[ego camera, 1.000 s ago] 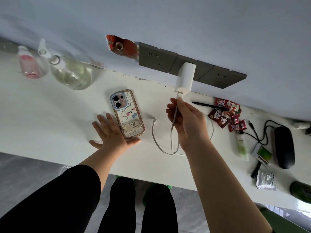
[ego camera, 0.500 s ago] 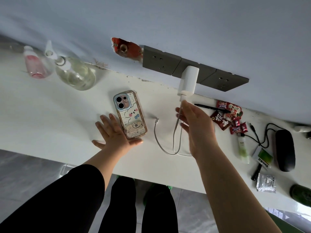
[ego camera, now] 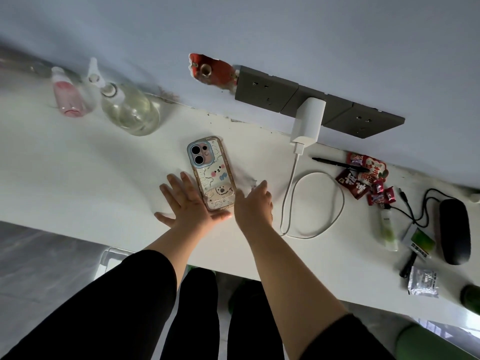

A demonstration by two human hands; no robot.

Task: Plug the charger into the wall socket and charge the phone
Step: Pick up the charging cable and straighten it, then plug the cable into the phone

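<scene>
The left hand (ego camera: 189, 201) lies flat with fingers spread on the white desk (ego camera: 78, 178), its thumb edge touching the lower end of the phone (ego camera: 211, 175); it grips nothing. The right hand (ego camera: 253, 203), just right of the phone at the centre of the frame, has its fingers loosely extended toward a small blurred white shape at their tips, likely the free plug of the cable (ego camera: 315, 203); whether it is touched I cannot tell, and the hand holds nothing visible.

The phone lies face down in a cartoon case, cameras toward the wall. To its right the white cable loops on the desk and rises to the white charger (ego camera: 309, 120), which sits in the middle plate of the grey wall socket strip (ego camera: 265, 92) in the upper right.

Plugging in looks done; the step in hand is fetching the cable's free end. Next comes pinching that connector and lining it up with the phone's port, with the left hand steadying the phone.
</scene>
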